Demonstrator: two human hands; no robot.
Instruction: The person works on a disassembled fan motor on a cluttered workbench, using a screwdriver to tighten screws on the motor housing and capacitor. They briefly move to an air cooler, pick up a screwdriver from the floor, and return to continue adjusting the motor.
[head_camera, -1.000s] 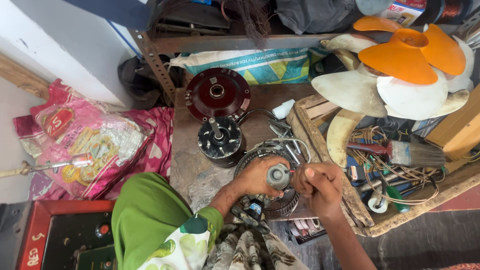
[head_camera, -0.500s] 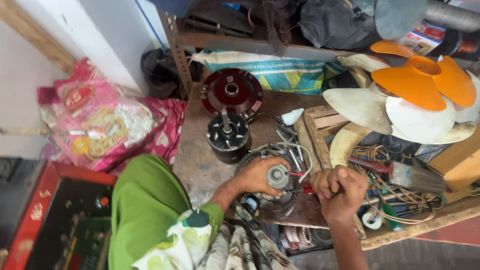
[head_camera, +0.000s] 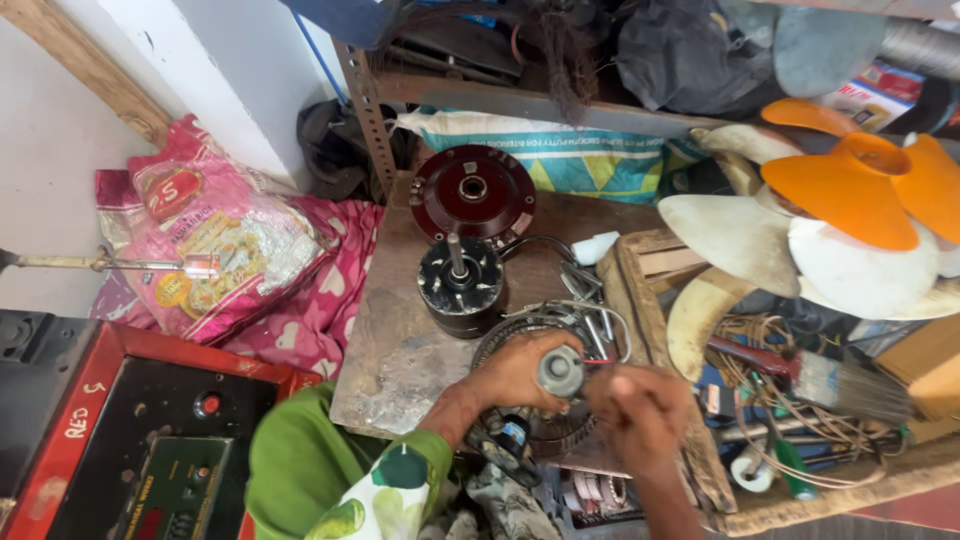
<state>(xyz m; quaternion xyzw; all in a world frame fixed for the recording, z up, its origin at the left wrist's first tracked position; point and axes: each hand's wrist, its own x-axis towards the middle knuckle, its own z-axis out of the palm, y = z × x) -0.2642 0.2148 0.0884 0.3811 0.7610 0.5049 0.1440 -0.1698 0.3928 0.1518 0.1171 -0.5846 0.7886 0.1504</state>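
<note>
Two hands meet over one small part: a grey cylindrical capacitor (head_camera: 560, 370), gripped upright in the left hand (head_camera: 515, 372), fingers wrapped and pressed around its body. It sits just above the ring-shaped fan stator (head_camera: 530, 330) with its coil windings, at the near edge of the worn metal bench top (head_camera: 400, 350).

Right hand (head_camera: 640, 415) is closed just beside the capacitor, on its right, fingertips bunched as if pinching something fine. A thin red wire (head_camera: 596, 361) runs between the two hands, but whether the fingers actually hold it I cannot tell; the knuckles hide the tips.

Judgement on doing this well: keep the left grip firm and low on the can so the terminals stay exposed, and work the lead with fingertips only, without tugging at the windings beneath.

Beyond the grip, a black motor rotor with upright shaft (head_camera: 460, 285); further on, a dark red round motor cover (head_camera: 473, 190). Right of the grip, a wooden tray (head_camera: 640, 300) of wires, a paintbrush (head_camera: 830, 380), and orange and cream fan blades (head_camera: 840, 200).
</note>
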